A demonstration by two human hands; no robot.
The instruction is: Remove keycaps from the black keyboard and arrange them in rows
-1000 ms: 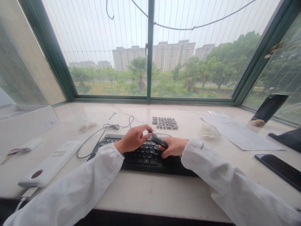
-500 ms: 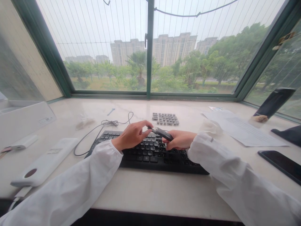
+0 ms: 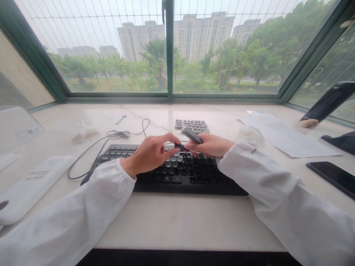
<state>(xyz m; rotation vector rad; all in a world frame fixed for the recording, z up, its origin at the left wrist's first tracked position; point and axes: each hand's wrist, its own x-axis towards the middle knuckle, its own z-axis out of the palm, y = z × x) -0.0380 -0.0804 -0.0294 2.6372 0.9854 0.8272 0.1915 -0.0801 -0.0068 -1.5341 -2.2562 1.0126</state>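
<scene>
A black keyboard [image 3: 177, 173] lies on the pale sill in front of me, several of its keycaps taken off. My right hand [image 3: 213, 145] is closed on a dark, slim tool [image 3: 192, 135] held just above the keys. My left hand [image 3: 151, 153] hovers over the keyboard's middle, thumb and forefinger pinched on a small dark piece [image 3: 181, 147] at the tool's lower end. Beyond the keyboard, a block of loose grey keycaps [image 3: 192, 125] sits in rows on the sill. Both arms wear white sleeves.
The keyboard's cable [image 3: 116, 135] coils at the back left. A white box [image 3: 30, 184] lies at left, printed paper [image 3: 285, 138] at right, a black phone [image 3: 331, 176] flat at far right and another phone [image 3: 327, 101] propped against the window.
The view has tilted down and moved closer. My right hand has lifted the tool slightly toward the back, and my left fingers have closed onto a small piece below it.
</scene>
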